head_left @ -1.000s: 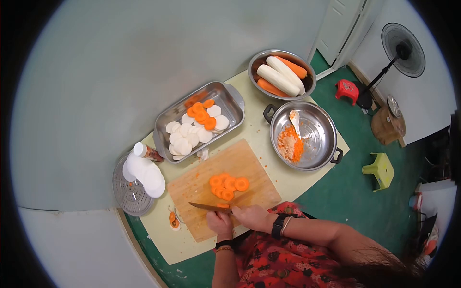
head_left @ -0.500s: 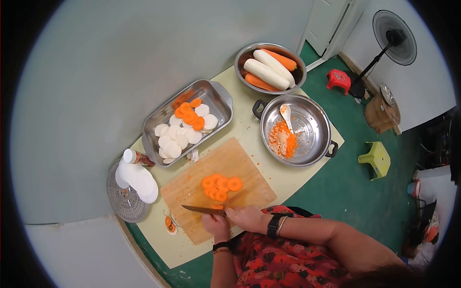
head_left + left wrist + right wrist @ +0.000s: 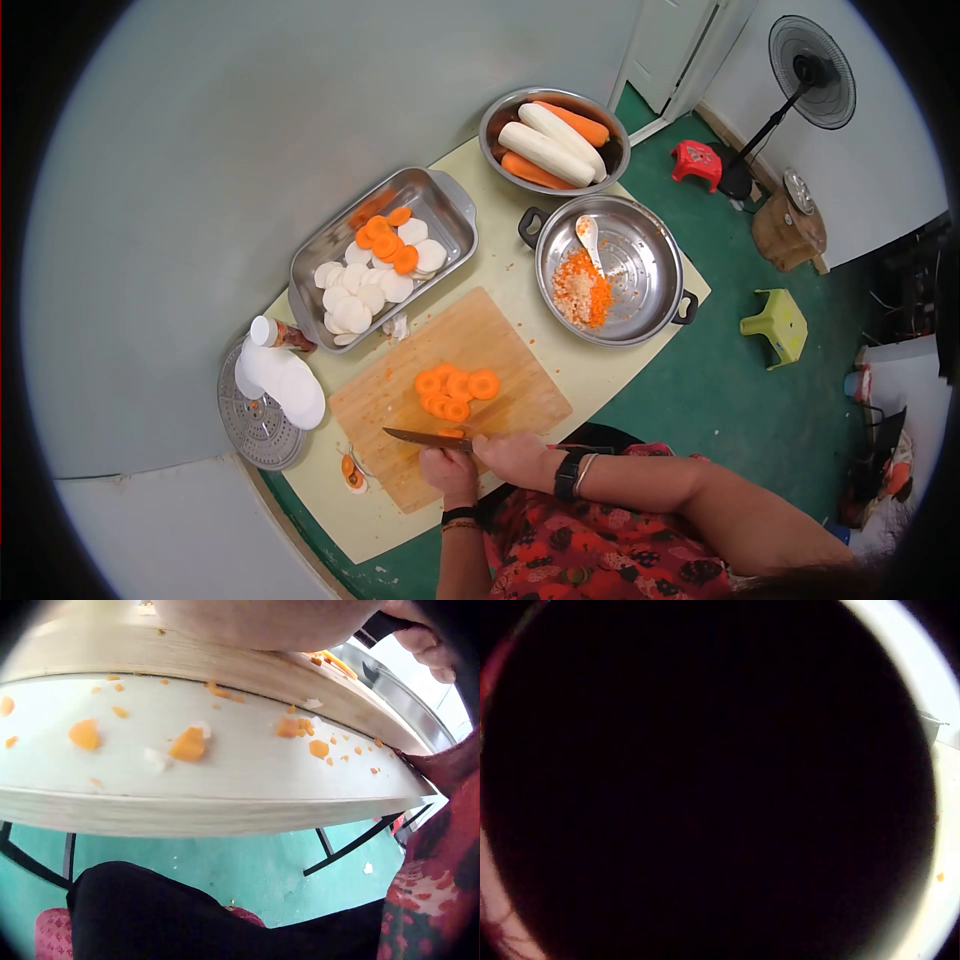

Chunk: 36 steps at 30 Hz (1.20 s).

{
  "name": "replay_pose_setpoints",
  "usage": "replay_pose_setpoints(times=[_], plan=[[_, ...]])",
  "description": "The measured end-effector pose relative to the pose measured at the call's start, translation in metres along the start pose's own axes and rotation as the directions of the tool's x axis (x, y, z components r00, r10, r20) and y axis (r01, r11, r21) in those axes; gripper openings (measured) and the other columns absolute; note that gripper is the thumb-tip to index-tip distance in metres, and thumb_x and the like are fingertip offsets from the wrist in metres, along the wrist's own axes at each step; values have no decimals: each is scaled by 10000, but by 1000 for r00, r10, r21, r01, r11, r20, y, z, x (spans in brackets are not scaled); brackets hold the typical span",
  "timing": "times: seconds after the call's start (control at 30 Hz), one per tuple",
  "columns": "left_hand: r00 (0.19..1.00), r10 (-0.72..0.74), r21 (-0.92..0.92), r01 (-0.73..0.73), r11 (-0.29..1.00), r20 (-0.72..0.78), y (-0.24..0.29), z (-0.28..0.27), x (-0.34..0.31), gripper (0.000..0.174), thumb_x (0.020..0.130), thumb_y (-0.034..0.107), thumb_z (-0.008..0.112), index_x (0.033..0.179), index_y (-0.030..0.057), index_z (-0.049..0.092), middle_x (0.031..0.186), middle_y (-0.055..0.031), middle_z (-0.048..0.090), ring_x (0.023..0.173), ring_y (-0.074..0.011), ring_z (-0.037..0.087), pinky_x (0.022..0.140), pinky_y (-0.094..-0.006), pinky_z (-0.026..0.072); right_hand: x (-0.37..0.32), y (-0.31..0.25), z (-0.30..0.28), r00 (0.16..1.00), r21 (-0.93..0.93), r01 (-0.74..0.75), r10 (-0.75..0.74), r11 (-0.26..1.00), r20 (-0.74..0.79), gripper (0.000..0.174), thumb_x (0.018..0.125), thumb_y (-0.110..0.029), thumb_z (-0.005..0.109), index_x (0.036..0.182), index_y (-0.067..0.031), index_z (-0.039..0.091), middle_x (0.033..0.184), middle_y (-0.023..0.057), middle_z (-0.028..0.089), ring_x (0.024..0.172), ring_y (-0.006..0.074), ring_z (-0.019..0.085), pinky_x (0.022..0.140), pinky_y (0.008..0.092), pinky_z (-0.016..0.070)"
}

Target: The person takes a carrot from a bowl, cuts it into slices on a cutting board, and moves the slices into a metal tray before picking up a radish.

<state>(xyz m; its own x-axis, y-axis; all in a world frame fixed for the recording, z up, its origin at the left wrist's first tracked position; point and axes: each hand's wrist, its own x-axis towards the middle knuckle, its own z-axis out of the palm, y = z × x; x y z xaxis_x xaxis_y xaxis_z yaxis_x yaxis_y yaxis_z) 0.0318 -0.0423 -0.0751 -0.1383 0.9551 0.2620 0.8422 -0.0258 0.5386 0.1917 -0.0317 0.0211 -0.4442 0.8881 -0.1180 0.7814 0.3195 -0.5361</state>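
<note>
Carrot stub [image 3: 452, 433]: one short orange end is seen low in the frame, at the near edge of the one wooden cutting board [image 3: 500, 340], just beyond the blade. It is pinned by the bent fingertips of the left hand [image 3: 450, 468], and most of it is hidden by them. One knife [image 3: 425, 438] is gripped by its handle in the closed right hand [image 3: 512, 455], with the blade pointing left across the board.

About seven round carrot slices [image 3: 455, 390] are heaped at the middle of the board; an exact count is prevented by the overlap. Upper left of the board, one metal tray [image 3: 445, 205] is filled with white and orange slices. At the top, one bowl [image 3: 487, 125] is loaded with two white radishes [image 3: 545, 150] and at least two whole carrots [image 3: 575, 122], partly covered. To the right, one two-handled pan [image 3: 645, 270] is occupied by one spoon [image 3: 588, 232] and a mound of orange and white mince.

The right wrist view is almost wholly black. In the left wrist view only the table's underside edge, scattered orange crumbs and the board's rim can be made out.
</note>
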Motion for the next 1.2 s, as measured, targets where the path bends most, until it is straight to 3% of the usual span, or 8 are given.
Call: replay_pose_setpoints(times=[0.1, 0.23, 0.33, 0.6, 0.8, 0.93, 1.13, 1.2], plan=[[995, 96, -58, -98, 994, -30, 1, 0, 3, 120, 884, 132, 528, 852, 21, 495, 796, -177, 546, 717, -384, 537, 611, -459, 432, 5, 3, 1, 999, 86, -11, 6, 996, 54, 110, 813, -84, 520, 905, -29, 491, 637, 129, 628, 576, 287, 652, 470, 386, 506], [993, 105, -62, -108, 992, -45, -1, 2, 2, 110, 882, 107, 520, 860, 6, 481, 794, -185, 537, 722, -391, 535, 610, -467, 432, 14, 2, -3, 992, 121, -27, 11, 992, 125, 151, 844, -95, 496, 966, -7, 478, 625, 140, 625, 574, 309, 651, 479, 404, 510], [992, 98, -63, -103, 993, -76, -1, 3, 3, 114, 878, 107, 518, 868, -3, 488, 792, -188, 534, 720, -395, 534, 609, -467, 433, 21, -3, -16, 960, 120, -103, 67, 987, 271, 137, 849, -111, 497, 925, 4, 496, 735, 189, 659, 697, 344, 673, 600, 423, 538], [994, 66, -38, -69, 997, -90, -7, 4, 1, 125, 852, 103, 499, 861, -21, 505, 782, -205, 514, 712, -397, 528, 607, -464, 430, 38, 7, 10, 959, 115, -87, 51, 990, 279, 160, 871, -128, 469, 952, 4, 508, 766, 203, 666, 724, 337, 678, 608, 422, 538], [993, 52, -7, -53, 999, -106, -5, 5, -1, 142, 891, 124, 484, 907, -11, 521, 808, -188, 528, 750, -387, 535, 638, -452, 430, 39, 3, 6, 957, 94, -77, 48, 993, 286, 163, 872, -129, 470, 949, 5, 521, 774, 203, 669, 728, 336, 679, 622, 415, 540], [992, 86, 16, -85, 996, -96, -7, 6, 2, 128, 852, 101, 497, 876, -23, 515, 783, -195, 514, 718, -387, 529, 612, -466, 427, 43, 3, 14, 958, 130, -119, 79, 984, 277, 162, 870, -130, 473, 936, 6, 529, 783, 207, 669, 742, 340, 679, 639, 425, 538], [992, 39, -39, -44, 998, -116, -5, 3, -3, 185, 883, 155, 495, 953, -10, 538, 860, -191, 555, 777, -374, 558, 675, -434, 455, 45, 25, 39, 975, 206, -73, 27, 976, 222, 168, 879, -131, 465, 918, 17, 534, 787, 230, 657, 752, 357, 668, 644, 446, 528], [986, 62, -70, -74, 995, -152, -5, 2, -1, 187, 851, 149, 517, 947, -9, 542, 832, -184, 553, 743, -373, 554, 654, -441, 453, 42, 30, 36, 988, 211, -61, 29, 975, 151, 199, 908, -178, 468, 921, 12, 522, 711, 199, 641, 671, 358, 650, 577, 447, 509]])
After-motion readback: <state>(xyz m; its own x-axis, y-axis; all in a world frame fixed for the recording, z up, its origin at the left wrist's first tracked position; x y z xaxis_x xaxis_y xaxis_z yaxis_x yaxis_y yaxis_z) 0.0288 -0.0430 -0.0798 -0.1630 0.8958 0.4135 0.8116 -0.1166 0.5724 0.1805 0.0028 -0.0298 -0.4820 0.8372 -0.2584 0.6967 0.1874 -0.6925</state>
